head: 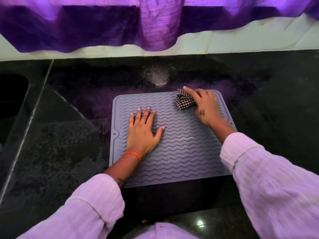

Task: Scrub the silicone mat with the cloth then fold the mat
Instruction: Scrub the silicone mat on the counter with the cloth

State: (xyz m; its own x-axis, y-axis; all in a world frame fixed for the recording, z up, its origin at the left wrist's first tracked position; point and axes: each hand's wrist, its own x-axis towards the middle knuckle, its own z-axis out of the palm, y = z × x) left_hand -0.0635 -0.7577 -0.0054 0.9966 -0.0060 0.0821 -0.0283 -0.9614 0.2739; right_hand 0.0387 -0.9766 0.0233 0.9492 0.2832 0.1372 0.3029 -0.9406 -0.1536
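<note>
Left hand [144,133], fingers spread, pinned the mat [181,149]; right hand [204,104] apparently pinched the cloth [183,100] at one o'clock, scrubbing.

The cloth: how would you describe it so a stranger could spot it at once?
Start at the grey wavy-ribbed mat lying flat on the dark countertop. Go to its far right corner, where the right hand presses down. The cloth is the small crumpled piece beneath those fingers, the only checked dark-and-white thing here.
</note>
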